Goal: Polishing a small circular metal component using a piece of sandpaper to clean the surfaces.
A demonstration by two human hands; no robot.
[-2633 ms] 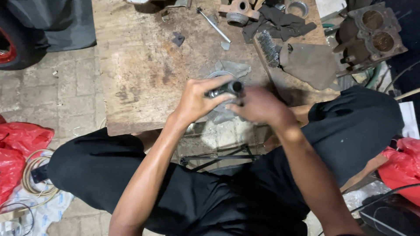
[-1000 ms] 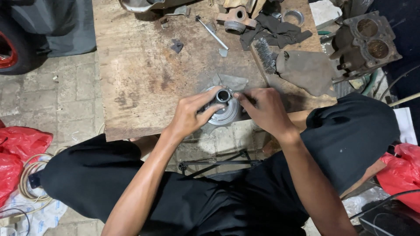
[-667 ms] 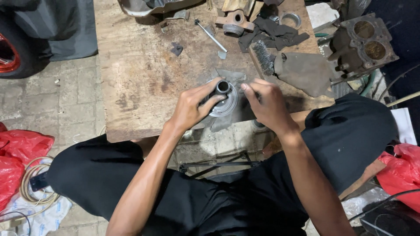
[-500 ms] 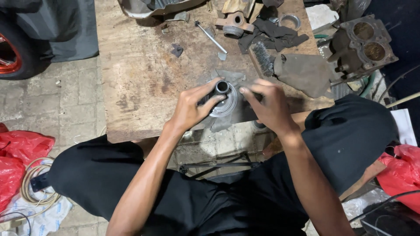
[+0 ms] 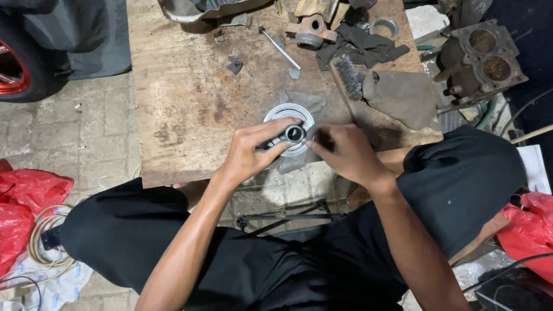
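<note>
Hands are met over the near edge of the wooden board [image 5: 190,98]: a small dark ring-shaped part [image 5: 295,134] is pinched in the left hand [image 5: 252,152] just above the round silver metal disc [image 5: 286,118], while the right hand [image 5: 345,154] fingers are curled beside it (blurred, so their grip cannot be told). Fitting looks only partly done, the ring being held off the disc rather than seated. Farther off, a wire brush [image 5: 347,76], dark rags [image 5: 360,46] and a grimy engine block [image 5: 481,60] are spread out, brick paving [image 5: 69,135] lying left.
</note>
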